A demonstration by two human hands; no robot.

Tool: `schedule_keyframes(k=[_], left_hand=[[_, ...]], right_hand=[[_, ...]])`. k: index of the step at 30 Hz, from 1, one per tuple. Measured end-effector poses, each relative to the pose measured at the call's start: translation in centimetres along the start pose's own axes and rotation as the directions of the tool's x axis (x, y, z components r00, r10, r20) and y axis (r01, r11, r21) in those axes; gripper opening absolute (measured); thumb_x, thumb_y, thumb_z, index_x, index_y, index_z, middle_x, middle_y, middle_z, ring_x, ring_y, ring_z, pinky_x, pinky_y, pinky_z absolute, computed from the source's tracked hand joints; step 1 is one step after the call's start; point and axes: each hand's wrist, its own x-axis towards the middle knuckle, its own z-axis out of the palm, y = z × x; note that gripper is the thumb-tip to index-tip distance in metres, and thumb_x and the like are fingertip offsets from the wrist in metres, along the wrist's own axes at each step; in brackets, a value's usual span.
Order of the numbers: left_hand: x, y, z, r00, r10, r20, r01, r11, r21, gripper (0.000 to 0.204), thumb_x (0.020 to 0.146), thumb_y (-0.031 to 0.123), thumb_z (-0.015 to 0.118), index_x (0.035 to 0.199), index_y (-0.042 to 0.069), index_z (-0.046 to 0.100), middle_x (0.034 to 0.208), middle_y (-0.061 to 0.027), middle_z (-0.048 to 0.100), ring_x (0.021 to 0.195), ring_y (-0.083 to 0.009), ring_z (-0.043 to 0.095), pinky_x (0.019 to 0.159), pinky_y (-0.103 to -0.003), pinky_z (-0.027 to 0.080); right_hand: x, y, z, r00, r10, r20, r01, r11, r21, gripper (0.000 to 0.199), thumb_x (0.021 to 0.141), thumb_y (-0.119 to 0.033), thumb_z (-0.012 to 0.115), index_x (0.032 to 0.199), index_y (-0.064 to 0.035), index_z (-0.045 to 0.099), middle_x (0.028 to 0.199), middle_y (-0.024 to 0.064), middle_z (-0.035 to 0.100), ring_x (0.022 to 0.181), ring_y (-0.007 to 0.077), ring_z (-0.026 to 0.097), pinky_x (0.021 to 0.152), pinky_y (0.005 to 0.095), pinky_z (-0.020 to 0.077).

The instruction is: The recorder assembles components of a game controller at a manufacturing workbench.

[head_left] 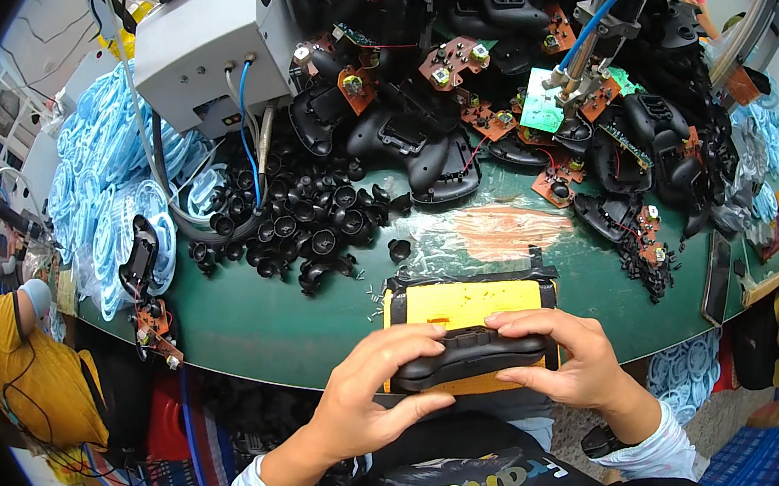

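Note:
A black game controller (472,357) is gripped at both ends, just above a yellow work fixture (469,299) edged in black at the table's front. Around its left end closes my left hand (384,385), thumb below and fingers on top. My right hand (577,358) pinches the right end in the same way. The controller lies crosswise, one long edge toward me; its other side is hidden. Whether it touches the fixture I cannot tell. A few small screws (375,294) are scattered left of the fixture.
Black thumbstick caps (315,226) heap at left, beside a grey machine box (221,36). Controller shells (409,145) and orange circuit boards (557,180) pile up at the back. A phone (717,277) lies at right. Bundled light-blue cables (98,174) stand far left. Other people sit at both sides.

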Motion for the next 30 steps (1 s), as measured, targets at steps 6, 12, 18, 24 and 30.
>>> schedule_keyframes(k=[6, 12, 18, 24, 30], left_hand=[[-0.3, -0.5, 0.9, 0.998, 0.035, -0.054, -0.033, 0.999, 0.043, 0.038, 0.068, 0.002, 0.083, 0.102, 0.001, 0.066, 0.107, -0.0158, 0.071, 0.098, -0.0313, 0.069, 0.087, -0.037, 0.054], [3.4, -0.4, -0.6, 0.993, 0.116, 0.026, -0.117, 0.992, 0.056, 0.033, 0.068, 0.001, 0.083, 0.097, 0.000, 0.067, 0.107, -0.0177, 0.071, 0.100, -0.0303, 0.069, 0.089, -0.038, 0.054], [0.9, -4.9, 1.5, 0.890, 0.387, 0.240, -0.451, 0.823, 0.346, 0.035, 0.071, 0.012, 0.082, 0.102, 0.006, 0.066, 0.119, -0.0110, 0.068, 0.116, -0.0288, 0.063, 0.101, -0.044, 0.047], [-1.2, -1.7, 1.5, 0.930, 0.214, 0.300, -0.331, 0.843, 0.425, 0.045, 0.070, 0.027, 0.083, 0.110, 0.013, 0.068, 0.122, -0.0028, 0.066, 0.119, -0.0258, 0.059, 0.106, -0.050, 0.037], [1.7, -2.4, 4.0, 0.928, 0.126, 0.352, -0.305, 0.800, 0.516, 0.061, 0.069, 0.005, 0.071, 0.127, 0.023, 0.063, 0.141, -0.0161, 0.047, 0.124, -0.0385, 0.047, 0.101, -0.054, 0.037]], right_hand=[[0.0, 0.9, 0.2, 0.991, -0.134, 0.004, 0.134, 0.986, -0.099, 0.032, 0.072, -0.008, 0.083, 0.099, -0.0018, 0.067, 0.103, 0.0147, 0.072, 0.094, 0.0271, 0.071, 0.081, 0.0347, 0.0569], [2.5, 0.8, -1.9, 0.973, -0.229, -0.023, 0.223, 0.963, -0.150, 0.033, 0.069, -0.006, 0.084, 0.098, -0.0019, 0.067, 0.103, 0.0148, 0.072, 0.094, 0.0298, 0.071, 0.080, 0.0357, 0.0569], [-1.5, 3.3, -0.9, 0.921, -0.384, 0.064, 0.367, 0.802, -0.471, 0.035, 0.072, -0.006, 0.081, 0.103, -0.0013, 0.066, 0.115, 0.0163, 0.068, 0.110, 0.0338, 0.065, 0.095, 0.0427, 0.0533], [-2.5, 0.1, -3.2, 0.958, -0.259, 0.125, 0.287, 0.824, -0.489, 0.038, 0.079, -0.018, 0.079, 0.110, -0.0026, 0.066, 0.120, 0.0169, 0.066, 0.114, 0.0285, 0.063, 0.100, 0.0441, 0.0483], [11.7, -5.0, -11.3, 0.637, -0.620, -0.458, 0.165, 0.690, -0.705, 0.026, 0.098, -0.009, 0.052, 0.119, 0.0044, 0.056, 0.120, 0.0162, 0.058, 0.108, 0.0234, 0.061, 0.096, 0.0318, 0.0474]])
